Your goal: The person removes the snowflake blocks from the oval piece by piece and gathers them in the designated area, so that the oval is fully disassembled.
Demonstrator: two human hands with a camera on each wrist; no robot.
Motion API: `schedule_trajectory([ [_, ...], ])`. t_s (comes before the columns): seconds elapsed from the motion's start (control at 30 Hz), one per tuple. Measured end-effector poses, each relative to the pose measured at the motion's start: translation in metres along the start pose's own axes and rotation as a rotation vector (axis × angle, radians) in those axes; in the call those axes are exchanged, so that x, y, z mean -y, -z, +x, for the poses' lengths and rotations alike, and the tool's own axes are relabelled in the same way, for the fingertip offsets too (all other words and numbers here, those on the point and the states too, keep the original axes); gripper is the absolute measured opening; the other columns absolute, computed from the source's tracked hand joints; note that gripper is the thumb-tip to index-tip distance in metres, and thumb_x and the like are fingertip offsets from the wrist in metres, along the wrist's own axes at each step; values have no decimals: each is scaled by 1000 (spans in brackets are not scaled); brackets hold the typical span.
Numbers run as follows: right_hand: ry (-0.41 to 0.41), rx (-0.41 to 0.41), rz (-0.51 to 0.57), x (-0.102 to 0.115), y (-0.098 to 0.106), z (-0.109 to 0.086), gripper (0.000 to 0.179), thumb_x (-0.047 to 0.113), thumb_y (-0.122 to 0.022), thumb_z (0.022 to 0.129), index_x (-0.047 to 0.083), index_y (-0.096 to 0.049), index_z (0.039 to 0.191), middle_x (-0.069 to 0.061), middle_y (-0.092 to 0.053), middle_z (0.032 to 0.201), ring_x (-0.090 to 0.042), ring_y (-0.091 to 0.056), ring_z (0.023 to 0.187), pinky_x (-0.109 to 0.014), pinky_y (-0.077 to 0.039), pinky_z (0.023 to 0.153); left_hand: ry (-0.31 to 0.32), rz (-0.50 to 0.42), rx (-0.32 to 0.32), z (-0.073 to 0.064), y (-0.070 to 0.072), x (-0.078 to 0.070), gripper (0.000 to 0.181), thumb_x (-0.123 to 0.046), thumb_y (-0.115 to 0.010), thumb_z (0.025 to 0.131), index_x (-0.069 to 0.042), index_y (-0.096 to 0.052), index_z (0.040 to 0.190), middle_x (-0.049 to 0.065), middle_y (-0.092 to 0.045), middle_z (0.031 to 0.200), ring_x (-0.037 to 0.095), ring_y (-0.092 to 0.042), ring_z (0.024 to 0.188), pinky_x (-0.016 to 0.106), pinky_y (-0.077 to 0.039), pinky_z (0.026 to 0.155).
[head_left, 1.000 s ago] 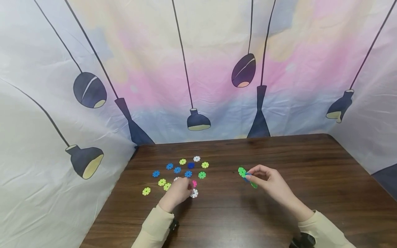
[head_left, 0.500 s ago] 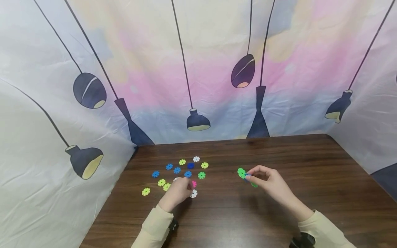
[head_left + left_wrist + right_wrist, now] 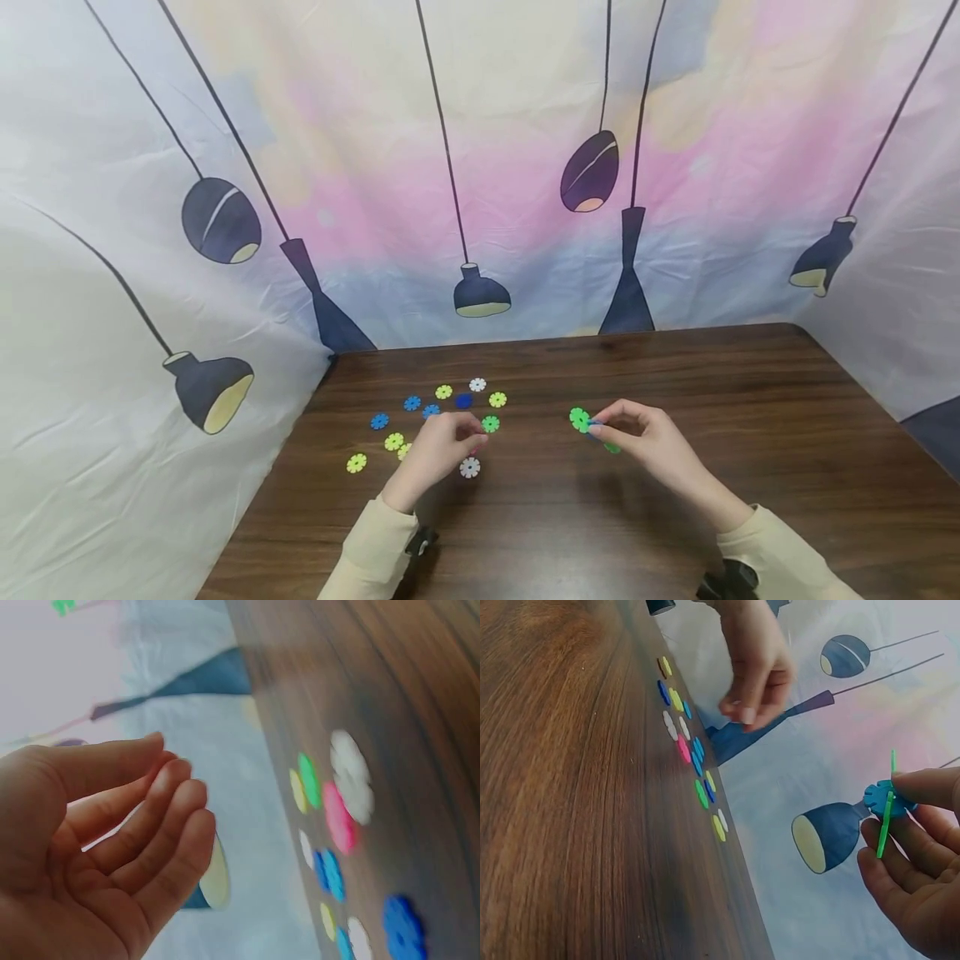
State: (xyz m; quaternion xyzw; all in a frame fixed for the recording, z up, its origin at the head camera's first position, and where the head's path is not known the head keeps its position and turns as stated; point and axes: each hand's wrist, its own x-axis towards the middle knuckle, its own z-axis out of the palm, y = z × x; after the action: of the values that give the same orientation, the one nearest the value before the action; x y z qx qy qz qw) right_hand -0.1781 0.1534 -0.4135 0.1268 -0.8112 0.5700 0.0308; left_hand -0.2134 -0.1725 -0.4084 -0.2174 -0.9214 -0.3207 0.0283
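Note:
My right hand [image 3: 648,433] pinches a joined piece of notched interlocking discs between thumb and fingers. In the right wrist view a blue disc [image 3: 881,799] sits in the middle of it, with green discs [image 3: 885,829] standing edge-on at its sides. Raised over the loose discs is my left hand [image 3: 438,450]. Its fingers are loosely bent, and the left wrist view shows nothing between them. Near its fingertips lie a white disc [image 3: 470,467] and a green disc [image 3: 491,424]. A pink disc [image 3: 340,817] shows on the table in the left wrist view.
Several yellow, blue and white discs lie spread on the left of the dark wooden table [image 3: 540,533], among them a yellow disc [image 3: 356,463] farthest left. A curtain [image 3: 525,167] printed with hanging lamps stands behind the table's back edge.
My left hand has lifted off the discs and moved slightly up and to the right, now covering a blue disc. The right hand keeps its grip, shifting slightly left.

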Motion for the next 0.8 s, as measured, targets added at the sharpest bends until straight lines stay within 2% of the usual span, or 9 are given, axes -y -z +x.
schedule_trajectory([
  [0.23, 21, 13, -21, 3, -8, 0, 20, 37, -79, 88, 20, -73, 98, -11, -70, 88, -17, -62, 72, -28, -46, 65, -67, -100, -47, 0, -4, -37, 18, -31, -68, 98, -16, -77, 102, -7, -73, 94, 7, -62, 74, 28, -52, 68],
  [0.43, 56, 6, -8, 6, -13, 1, 19, 36, -80, 87, 20, -73, 94, -2, -71, 88, -17, -63, 69, -29, -50, 65, -82, -229, 20, 0, -8, -63, 30, -46, -60, 100, -21, -77, 106, -3, -75, 99, 9, -65, 80, 30, -52, 69],
  [0.6, 109, 36, -5, 8, -18, -1, 13, 31, -79, 88, 21, -73, 93, 3, -71, 90, -21, -66, 70, -32, -54, 64, -90, -276, 89, 0, -15, -72, 33, -48, -59, 100, -21, -77, 103, -2, -75, 96, 15, -68, 84, 29, -53, 68],
  [0.7, 148, 50, -21, 8, -21, -2, 11, 31, -79, 89, 23, -73, 93, 4, -72, 92, -23, -69, 73, -33, -55, 65, -96, -296, 106, 1, -20, -72, 32, -47, -61, 100, -20, -78, 102, -8, -74, 92, 18, -68, 80, 28, -52, 64],
  [0.8, 169, 56, -40, 6, -24, -2, 10, 32, -79, 89, 24, -73, 92, 6, -72, 92, -20, -69, 77, -33, -55, 65, -98, -315, 114, 0, -23, -71, 30, -44, -64, 98, -18, -78, 101, -12, -73, 92, 14, -67, 79, 28, -53, 65],
])
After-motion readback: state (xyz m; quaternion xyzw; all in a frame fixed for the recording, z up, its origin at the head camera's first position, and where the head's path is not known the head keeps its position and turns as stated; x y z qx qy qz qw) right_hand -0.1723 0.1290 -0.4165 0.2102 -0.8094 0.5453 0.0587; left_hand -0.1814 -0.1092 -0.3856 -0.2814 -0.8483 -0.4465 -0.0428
